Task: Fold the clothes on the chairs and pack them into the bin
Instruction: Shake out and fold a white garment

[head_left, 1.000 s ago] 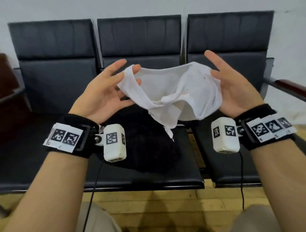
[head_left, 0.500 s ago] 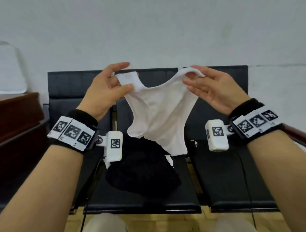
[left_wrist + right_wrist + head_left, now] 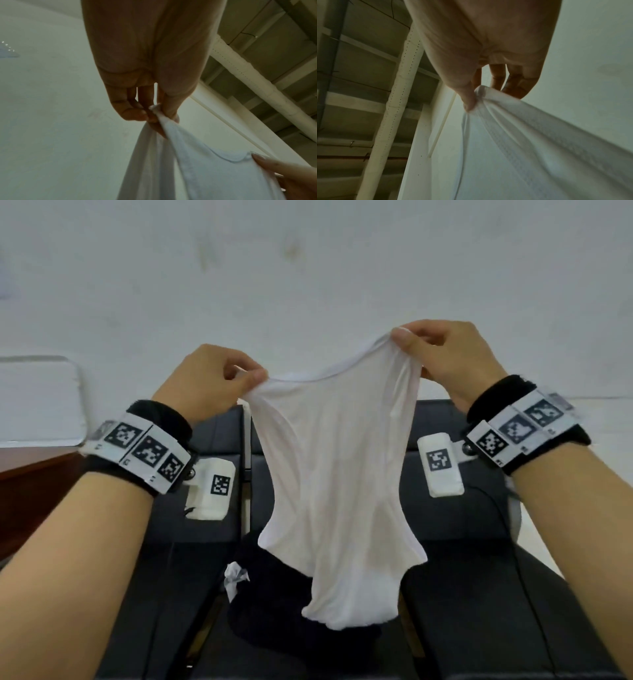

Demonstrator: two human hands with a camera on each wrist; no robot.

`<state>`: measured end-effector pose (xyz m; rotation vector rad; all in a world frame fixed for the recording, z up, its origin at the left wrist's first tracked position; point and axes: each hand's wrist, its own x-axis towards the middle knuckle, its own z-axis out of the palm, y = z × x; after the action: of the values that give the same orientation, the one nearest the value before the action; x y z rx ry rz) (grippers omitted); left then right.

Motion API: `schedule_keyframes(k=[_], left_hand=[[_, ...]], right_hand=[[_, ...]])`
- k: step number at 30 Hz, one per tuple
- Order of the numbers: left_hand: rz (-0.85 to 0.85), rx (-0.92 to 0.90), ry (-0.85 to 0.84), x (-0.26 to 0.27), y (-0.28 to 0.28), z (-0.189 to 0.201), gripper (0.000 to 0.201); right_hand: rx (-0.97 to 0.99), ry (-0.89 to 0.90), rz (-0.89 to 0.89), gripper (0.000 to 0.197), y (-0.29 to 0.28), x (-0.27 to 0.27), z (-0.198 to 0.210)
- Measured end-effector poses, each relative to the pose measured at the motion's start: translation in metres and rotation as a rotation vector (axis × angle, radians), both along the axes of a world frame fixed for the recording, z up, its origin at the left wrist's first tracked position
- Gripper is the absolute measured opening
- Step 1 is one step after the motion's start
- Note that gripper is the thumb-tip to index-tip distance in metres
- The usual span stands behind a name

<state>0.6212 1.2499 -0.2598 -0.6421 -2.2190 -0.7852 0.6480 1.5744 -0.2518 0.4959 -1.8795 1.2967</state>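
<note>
You have the thin white sleeveless top (image 3: 337, 491) hanging above the black padded chairs (image 3: 479, 577), your left hand (image 3: 205, 381) and right hand (image 3: 448, 354) each pinching a shoulder strap. Level both pinches, then lower it flat toward 6 o'clock, clear of the dark garment (image 3: 274, 604) on the seat.

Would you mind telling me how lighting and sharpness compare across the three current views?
Head view: evenly lit, white garment sharp. Left wrist view: dim, greenish, left hand shadowed against the bright wall. Right wrist view: similarly dim, right hand shadowed, cloth soft.
</note>
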Motion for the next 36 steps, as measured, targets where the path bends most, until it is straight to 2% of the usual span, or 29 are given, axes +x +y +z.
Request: schedule_keyframes(k=[2,4,8,10,12,17,19,23,28,33,36], left_hand=[[0.043,-0.002,-0.029,0.001,-0.003,0.006,0.021],[0.012,0.052,-0.100,-0.001,-0.006,0.010,0.028],[-0.305,0.395,-0.322,-0.001,-0.004,0.009,0.029],[-0.486,0.517,-0.369,-0.004,-0.004,0.007,0.023],[-0.624,0.591,-0.401,-0.005,-0.002,0.007,0.027],[-0.766,0.731,-0.356,-0.008,0.009,0.023,0.033],[-0.709,0.685,-0.307,-0.009,0.011,0.029,0.027],[-0.369,0.396,-0.136,-0.017,0.015,0.028,0.023],[-0.405,0.449,-0.294,-0.028,0.016,0.017,0.022],[-0.228,0.386,-0.285,-0.046,0.015,0.005,0.017],[-0.286,0.446,-0.458,-0.051,0.022,-0.001,0.010]], right_hand=[[0.020,-0.019,-0.016,0.013,-0.004,0.001,0.003],[0.030,-0.041,-0.036,0.013,-0.008,0.002,0.004],[0.027,-0.105,-0.049,0.020,-0.010,0.001,0.012],[0.034,-0.129,-0.042,0.025,-0.010,0.000,0.016],[0.034,-0.140,-0.029,0.027,-0.011,0.000,0.020],[-0.047,-0.138,0.108,0.027,-0.014,0.008,0.037],[-0.061,-0.136,0.142,0.027,-0.014,0.009,0.044],[-0.021,-0.159,0.161,0.024,-0.016,0.007,0.044],[0.056,-0.153,0.143,0.019,-0.004,-0.005,0.024],[0.126,-0.214,0.037,0.021,0.004,-0.016,0.011],[0.227,-0.232,-0.044,0.010,0.004,-0.016,0.004]])
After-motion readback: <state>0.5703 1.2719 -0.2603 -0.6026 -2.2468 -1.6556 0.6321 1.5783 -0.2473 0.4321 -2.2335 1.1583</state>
